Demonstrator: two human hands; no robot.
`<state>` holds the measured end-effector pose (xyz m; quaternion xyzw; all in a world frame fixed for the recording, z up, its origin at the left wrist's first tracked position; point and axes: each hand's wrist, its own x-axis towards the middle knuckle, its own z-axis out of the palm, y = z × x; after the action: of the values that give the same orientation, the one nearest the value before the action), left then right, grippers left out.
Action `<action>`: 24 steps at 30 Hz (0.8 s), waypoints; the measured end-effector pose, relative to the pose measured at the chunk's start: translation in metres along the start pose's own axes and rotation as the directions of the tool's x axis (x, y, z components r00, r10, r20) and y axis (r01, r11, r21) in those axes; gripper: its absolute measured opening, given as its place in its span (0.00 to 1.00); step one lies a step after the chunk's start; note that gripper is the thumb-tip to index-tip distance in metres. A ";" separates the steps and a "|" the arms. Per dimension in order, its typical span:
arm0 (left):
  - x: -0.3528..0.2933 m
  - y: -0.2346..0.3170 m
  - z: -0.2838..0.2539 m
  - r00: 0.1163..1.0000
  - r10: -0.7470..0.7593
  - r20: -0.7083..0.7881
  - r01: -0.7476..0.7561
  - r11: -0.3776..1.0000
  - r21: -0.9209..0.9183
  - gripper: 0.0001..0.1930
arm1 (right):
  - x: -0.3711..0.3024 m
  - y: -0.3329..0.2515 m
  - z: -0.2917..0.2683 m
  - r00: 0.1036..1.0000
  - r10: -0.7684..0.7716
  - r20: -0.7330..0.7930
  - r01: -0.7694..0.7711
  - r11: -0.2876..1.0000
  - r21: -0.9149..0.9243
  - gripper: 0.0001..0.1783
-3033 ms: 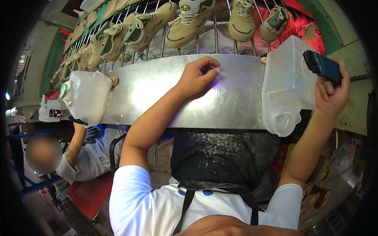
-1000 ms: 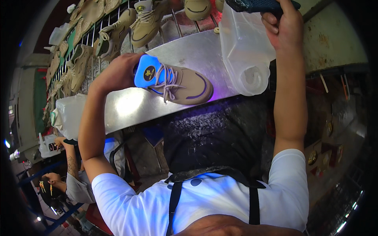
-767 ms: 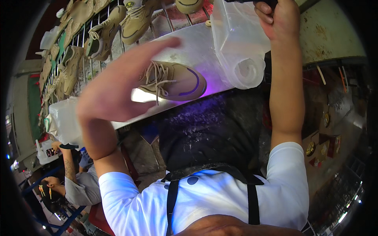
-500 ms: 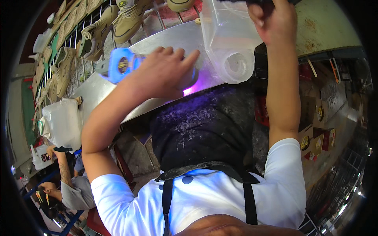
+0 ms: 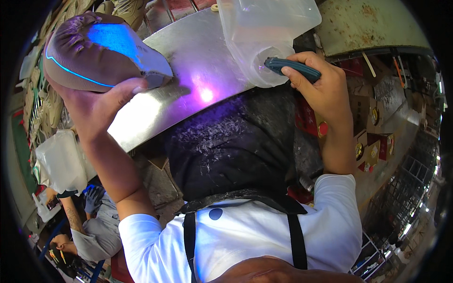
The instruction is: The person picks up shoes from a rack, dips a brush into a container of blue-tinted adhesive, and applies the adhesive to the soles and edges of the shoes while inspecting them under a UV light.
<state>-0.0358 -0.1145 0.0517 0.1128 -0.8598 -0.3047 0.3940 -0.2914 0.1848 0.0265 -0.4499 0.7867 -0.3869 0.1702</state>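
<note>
At the upper left, my left hand (image 5: 96,111) is wrapped round a brown shoe upper (image 5: 80,56), thumb along its lower edge. The upper's underside is turned up, with gathered material at one end. Blue light falls on it, and a thin line along its side glows blue. My right hand (image 5: 325,85) grips a dark teal-handled tool (image 5: 302,70) between thumb and fingers. The tool's far end is at the round mouth of a translucent plastic container (image 5: 264,28); its working tip cannot be made out.
A curved metal tabletop (image 5: 188,37) carries a bright purple light spot (image 5: 206,95). Tan shoes (image 5: 127,12) stand on a rack beyond. A stained pale surface (image 5: 373,28) lies at the far right. Boxes (image 5: 368,108) are below it. Another person (image 5: 94,231) sits at the lower left.
My left hand has moved up and left from over the table and now raises the shoe upper. My right hand has come down from the far right to the container's mouth, with the teal-handled tool.
</note>
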 end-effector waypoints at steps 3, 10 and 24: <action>-0.013 -0.001 -0.013 0.980 -0.120 0.160 0.096 0.984 0.149 0.51 | 0.000 0.001 0.003 0.978 0.206 -0.028 -0.189 0.940 0.285 0.12; -0.034 -0.003 -0.029 0.924 -0.216 0.314 0.077 0.912 0.402 0.53 | 0.009 0.016 -0.001 0.999 0.023 0.026 -0.030 0.955 0.296 0.12; -0.058 -0.025 -0.023 0.892 -0.167 0.419 -0.244 0.603 0.760 0.43 | 0.011 0.039 0.005 0.995 -0.026 0.094 -0.017 0.903 0.430 0.17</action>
<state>0.0186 -0.1195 0.0129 0.1835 -0.9727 0.1019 0.0989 -0.3162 0.1844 -0.0054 -0.4213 0.6719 -0.5288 0.3025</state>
